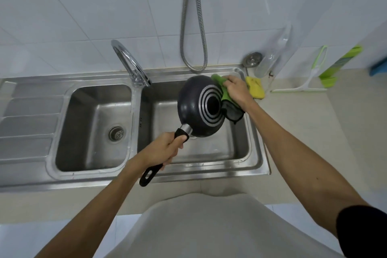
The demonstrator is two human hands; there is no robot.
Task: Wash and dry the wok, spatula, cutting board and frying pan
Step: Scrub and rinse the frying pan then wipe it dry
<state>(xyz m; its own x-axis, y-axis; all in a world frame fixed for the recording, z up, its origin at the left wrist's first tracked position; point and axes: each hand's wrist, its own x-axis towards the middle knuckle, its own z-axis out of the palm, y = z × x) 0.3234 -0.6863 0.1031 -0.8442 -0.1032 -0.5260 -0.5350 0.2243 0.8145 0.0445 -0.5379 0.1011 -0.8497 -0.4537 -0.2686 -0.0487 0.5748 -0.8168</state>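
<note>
Head view: frying pan [201, 107] held tilted over sink's [209, 170] right basin, ringed underside facing up. L hand [165, 148] wrapped round its black handle. R hand [236, 89] grips a green cloth [224, 90] vs pan's far rim. Drain strainer [116, 133] sits in left basin. Yellow sponge [255, 88] on desk [314, 115], just right of sink.

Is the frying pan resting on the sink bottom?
No, the left hand grips the frying pan by its handle, holding it tilted in the air above the sink.
</note>
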